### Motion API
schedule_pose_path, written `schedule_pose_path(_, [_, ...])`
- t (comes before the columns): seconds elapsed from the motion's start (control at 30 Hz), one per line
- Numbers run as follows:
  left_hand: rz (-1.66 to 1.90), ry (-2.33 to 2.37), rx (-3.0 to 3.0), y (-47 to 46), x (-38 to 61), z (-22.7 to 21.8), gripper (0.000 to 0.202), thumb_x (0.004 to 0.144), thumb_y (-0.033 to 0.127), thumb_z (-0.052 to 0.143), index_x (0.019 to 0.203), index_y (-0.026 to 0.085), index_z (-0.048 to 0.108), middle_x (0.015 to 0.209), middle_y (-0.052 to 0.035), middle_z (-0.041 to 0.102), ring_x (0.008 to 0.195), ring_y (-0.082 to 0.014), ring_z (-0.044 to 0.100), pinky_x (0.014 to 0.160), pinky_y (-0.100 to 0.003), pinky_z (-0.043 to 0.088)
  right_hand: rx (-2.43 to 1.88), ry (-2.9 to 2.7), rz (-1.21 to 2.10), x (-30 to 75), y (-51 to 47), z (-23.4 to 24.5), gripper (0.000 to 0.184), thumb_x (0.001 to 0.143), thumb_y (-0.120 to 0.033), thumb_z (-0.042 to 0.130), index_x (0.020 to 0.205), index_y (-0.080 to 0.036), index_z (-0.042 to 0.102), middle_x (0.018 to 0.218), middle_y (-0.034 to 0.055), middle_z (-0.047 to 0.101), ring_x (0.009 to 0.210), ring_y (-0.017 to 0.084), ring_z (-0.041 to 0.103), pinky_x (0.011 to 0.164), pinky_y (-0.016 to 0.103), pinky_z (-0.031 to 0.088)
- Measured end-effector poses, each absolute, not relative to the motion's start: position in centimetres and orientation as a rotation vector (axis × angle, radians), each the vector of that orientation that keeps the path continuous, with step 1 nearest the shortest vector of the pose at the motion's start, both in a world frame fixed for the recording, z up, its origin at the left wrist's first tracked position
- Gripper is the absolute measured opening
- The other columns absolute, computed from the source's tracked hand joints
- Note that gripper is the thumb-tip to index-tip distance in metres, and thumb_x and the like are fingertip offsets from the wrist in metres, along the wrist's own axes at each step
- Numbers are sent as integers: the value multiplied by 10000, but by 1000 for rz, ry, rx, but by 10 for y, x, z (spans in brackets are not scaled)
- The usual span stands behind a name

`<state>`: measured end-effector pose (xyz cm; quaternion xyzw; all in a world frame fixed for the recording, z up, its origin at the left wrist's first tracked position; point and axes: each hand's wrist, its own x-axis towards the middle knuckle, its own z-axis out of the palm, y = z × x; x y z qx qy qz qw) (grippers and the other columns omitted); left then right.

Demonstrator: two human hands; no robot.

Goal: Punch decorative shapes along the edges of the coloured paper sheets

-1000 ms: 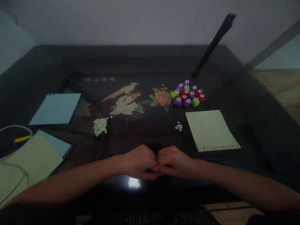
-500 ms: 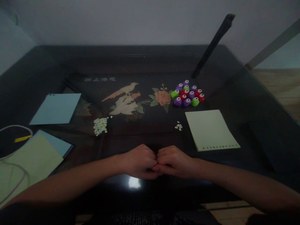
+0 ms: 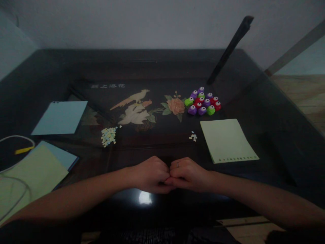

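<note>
My left hand [image 3: 151,174] and my right hand [image 3: 189,174] meet at the near side of the dark table. Both are closed with curled fingers, knuckles touching, and no object shows in either. A ring is on a finger of the right hand. Beyond that hand lies a small cluster of paper bits [image 3: 193,136], with a pale green sheet [image 3: 228,139] to its right; a row of small marks or holes runs along the sheet's near edge. A larger pile of paper bits [image 3: 108,136] lies beyond the left forearm.
Several purple, green and red craft punches [image 3: 202,102] with white tops stand grouped at the back right. A dark stick-like object [image 3: 230,51] rises behind them. At left lie a blue sheet [image 3: 61,118], yellow-green paper [image 3: 38,169] and a pale cable [image 3: 17,137]. Bird-and-flower inlay [image 3: 134,113] decorates the table [image 3: 157,139].
</note>
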<state>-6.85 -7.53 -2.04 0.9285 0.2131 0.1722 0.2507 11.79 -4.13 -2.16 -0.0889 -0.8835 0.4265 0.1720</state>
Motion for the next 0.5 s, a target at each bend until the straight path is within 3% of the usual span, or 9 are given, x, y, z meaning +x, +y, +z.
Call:
schedule_pose_path(0.27, [451, 574, 2457, -75, -67, -14, 294, 898, 226, 494, 618, 173, 567, 566, 0, 620, 509, -112, 542, 486, -248, 354, -460, -2780, 1290, 130, -38, 5, 278, 915, -313, 526, 742, -153, 674, 683, 27, 663, 670, 132, 588, 640, 250, 424])
schedule_pose_path(0.4, [402, 582, 2423, -74, -66, -11, 316, 919, 228, 462, 618, 177, 544, 580, 2, 605, 535, -110, 531, 490, -247, 344, -847, -2815, 1496, 176, -41, 25, 111, 855, -252, 604, 865, -216, 708, 758, -1, 710, 711, 140, 630, 650, 255, 444])
schedule_pose_path(0.5, [426, 587, 2402, -73, -66, -11, 317, 925, 221, 447, 623, 179, 535, 574, 9, 586, 530, -108, 514, 493, -245, 347, -1271, -2513, 1697, 247, -43, 37, 193, 853, -351, 594, 993, -264, 694, 799, 4, 726, 715, 148, 665, 641, 256, 495])
